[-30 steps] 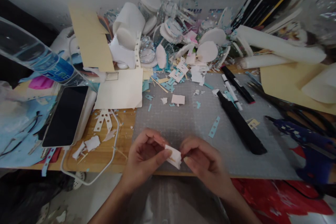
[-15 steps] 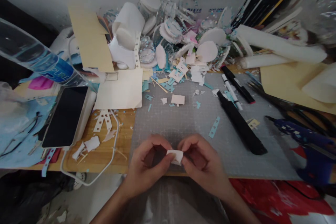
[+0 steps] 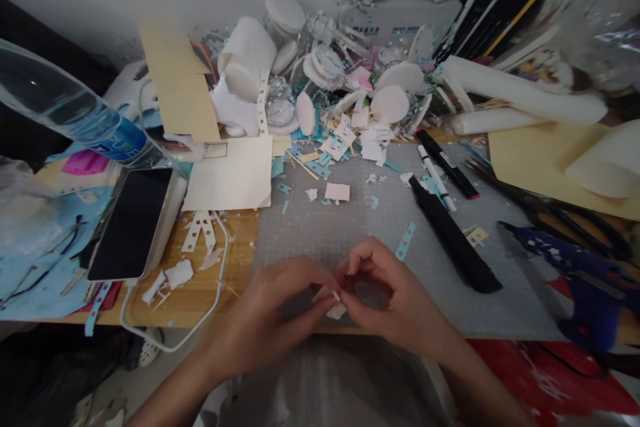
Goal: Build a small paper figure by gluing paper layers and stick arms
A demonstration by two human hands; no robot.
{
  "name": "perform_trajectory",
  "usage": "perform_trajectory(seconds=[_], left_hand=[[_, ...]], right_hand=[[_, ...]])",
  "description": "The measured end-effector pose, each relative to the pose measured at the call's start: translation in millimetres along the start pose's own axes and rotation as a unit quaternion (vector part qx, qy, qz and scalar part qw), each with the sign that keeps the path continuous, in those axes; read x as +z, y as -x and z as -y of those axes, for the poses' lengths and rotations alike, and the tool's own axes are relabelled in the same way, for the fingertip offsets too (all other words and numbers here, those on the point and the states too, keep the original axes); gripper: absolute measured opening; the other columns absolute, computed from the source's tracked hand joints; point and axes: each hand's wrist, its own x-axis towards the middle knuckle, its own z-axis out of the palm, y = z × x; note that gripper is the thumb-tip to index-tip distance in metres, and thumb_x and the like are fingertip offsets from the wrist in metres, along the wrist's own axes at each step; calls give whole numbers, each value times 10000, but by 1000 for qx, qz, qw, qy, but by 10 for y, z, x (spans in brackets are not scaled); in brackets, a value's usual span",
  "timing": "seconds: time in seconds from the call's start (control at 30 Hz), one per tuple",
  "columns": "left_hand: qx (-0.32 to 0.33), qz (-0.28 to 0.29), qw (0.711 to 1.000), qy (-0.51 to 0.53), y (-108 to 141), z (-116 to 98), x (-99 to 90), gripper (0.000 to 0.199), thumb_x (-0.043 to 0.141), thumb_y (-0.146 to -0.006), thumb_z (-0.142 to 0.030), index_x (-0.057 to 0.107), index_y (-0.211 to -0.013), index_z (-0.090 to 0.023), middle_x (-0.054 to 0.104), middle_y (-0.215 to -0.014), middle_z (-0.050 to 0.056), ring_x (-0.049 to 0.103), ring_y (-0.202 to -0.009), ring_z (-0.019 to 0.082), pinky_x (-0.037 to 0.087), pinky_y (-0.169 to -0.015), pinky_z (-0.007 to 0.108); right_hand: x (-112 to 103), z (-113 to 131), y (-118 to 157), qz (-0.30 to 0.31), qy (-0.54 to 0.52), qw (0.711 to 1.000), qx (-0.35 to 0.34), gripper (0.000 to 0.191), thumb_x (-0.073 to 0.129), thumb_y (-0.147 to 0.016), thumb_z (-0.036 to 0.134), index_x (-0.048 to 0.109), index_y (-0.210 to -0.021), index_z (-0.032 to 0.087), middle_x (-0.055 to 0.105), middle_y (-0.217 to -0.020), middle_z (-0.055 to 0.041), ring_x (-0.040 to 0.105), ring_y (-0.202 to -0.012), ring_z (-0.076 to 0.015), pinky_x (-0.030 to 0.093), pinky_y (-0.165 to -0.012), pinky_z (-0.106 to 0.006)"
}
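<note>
Both of my hands meet above the front edge of the grey cutting mat (image 3: 295,237), pinching a small piece of white paper (image 3: 337,311) between them. My left hand (image 3: 293,300) grips it from the left with thumb and forefinger. From the right, the fingertips of my right hand (image 3: 383,297) close on the same piece. Most of the paper is hidden behind the fingers. Farther up the mat lies a small pale rectangular card (image 3: 337,191). Near my right hand is a light-blue strip with punched holes (image 3: 405,241).
A black pouch-like object (image 3: 453,237), markers (image 3: 447,163), scissors (image 3: 555,207) and a blue glue gun (image 3: 575,260) lie right. On the left are a phone (image 3: 131,223), a white cable (image 3: 220,280) and a water bottle (image 3: 75,107). Paper scraps and white discs (image 3: 393,104) crowd the back.
My hands have closed in around the paper, which is now turned and more covered by the fingers. The right hand has risen slightly. The camera view has shifted a little.
</note>
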Motion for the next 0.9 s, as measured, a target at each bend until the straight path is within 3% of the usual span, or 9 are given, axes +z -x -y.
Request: perform_trajectory(seconds=[0.23,0.47,0.6,0.73,0.8,0.9], left_hand=[[19,29,998,-46,-32,30,-108,93,559,-932,-116,599,-935,-199,656,-892,-1,624,-821,117,455,-746,199],[-32,23,997,-67,-24,94,-131,146,546,-917,-68,582,-895,-207,635,-877,-25,614,-813,108,457,-738,197],[-56,-3,985,-161,-82,202,-67,156,574,-907,-100,585,-1002,-223,663,-881,-20,636,-820,151,482,-748,255],[-2,-8,963,-268,-133,248,-73,175,539,-940,-144,600,-1092,-203,691,-1006,51,624,-977,231,491,-854,368],[39,-20,961,-272,-120,196,-118,161,536,-946,-147,621,-1075,-192,689,-1080,74,605,-1037,239,482,-899,385],[86,-80,966,-231,-33,2,-177,181,556,-932,-104,632,-1071,-193,668,-1124,68,596,-1056,199,467,-927,339]], right_hand=[[-107,66,-14,28,8,1000,1,185,602,-872,119,489,-932,252,564,-897,18,568,-813,-115,494,-753,-239],[-180,109,69,-35,-32,998,-34,105,580,-906,164,613,-933,260,590,-869,9,577,-840,-126,483,-766,-231],[-152,161,117,-47,-52,997,-38,66,605,-896,184,627,-884,245,591,-822,2,570,-800,-130,475,-722,-225],[-69,205,173,-76,-112,991,-22,153,639,-858,144,525,-808,233,516,-770,34,495,-699,-98,420,-628,-184],[-21,216,205,-85,-142,986,-12,220,648,-845,124,465,-786,232,474,-751,49,443,-660,-89,378,-585,-170],[47,236,244,-89,-172,981,-9,264,650,-843,122,419,-781,234,430,-729,59,387,-638,-90,335,-562,-172]])
